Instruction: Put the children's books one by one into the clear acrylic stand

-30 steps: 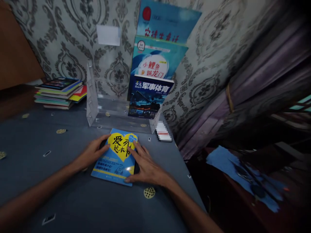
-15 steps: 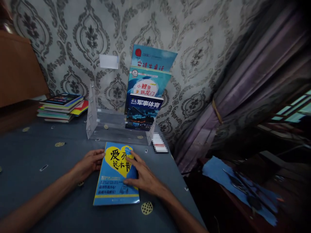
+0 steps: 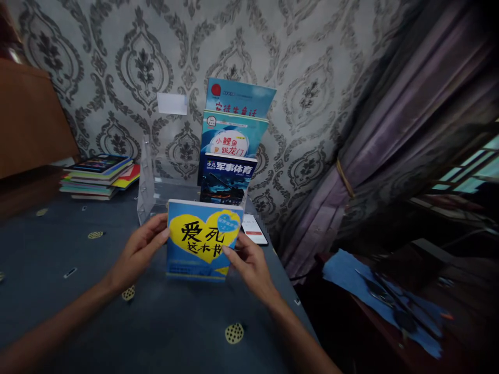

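I hold a blue book with a yellow heart on its cover upright above the dark table, cover facing me. My left hand grips its left edge and my right hand grips its lower right corner. Just behind it stands a clear acrylic display rack against the wall. On the rack's right side three books are stepped one behind another: a dark military one in front, a light blue fish one, and a blue one at the back.
A stack of several colourful books lies at the back left of the table. A phone rests by the rack's right end. A purple tied curtain hangs at right, above a blue cloth with dark tools.
The blue book lay flat on the table under both hands; now both hands have lifted it and stood it upright in front of the rack.
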Tool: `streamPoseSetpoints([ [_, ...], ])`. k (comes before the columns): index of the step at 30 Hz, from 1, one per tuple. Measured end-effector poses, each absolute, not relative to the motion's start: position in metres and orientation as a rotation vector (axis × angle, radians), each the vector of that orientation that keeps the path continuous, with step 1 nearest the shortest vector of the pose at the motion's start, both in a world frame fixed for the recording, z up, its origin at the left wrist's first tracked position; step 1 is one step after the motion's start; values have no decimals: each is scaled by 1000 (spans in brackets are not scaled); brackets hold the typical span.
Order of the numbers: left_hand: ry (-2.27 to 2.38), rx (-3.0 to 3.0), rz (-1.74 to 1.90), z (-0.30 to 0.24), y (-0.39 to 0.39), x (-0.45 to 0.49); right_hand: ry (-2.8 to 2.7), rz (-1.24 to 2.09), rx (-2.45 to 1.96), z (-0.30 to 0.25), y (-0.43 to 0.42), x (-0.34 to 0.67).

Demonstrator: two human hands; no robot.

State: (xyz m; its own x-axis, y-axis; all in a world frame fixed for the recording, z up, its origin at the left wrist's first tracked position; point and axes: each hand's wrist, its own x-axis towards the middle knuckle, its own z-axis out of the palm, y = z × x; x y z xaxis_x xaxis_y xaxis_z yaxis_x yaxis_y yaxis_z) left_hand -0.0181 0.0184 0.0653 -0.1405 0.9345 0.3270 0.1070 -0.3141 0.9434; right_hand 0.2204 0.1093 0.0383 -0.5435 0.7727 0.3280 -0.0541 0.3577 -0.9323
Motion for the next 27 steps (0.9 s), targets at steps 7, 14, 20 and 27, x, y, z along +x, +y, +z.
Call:
streamPoseSetpoints([
  [7,1395,1555,1558,37,15,-8,-2022,856,-726,25,98,224],
  [14,1471,1744,1444,31,17,-11,-2012,848,-766,26,98,222],
  [20,1579,1872,1325,36,22,-17,-2017,821,-780,31,103,223],
  [27,1586,2189,1377,79,61,-12,-1978,681,-659,73,144,230],
])
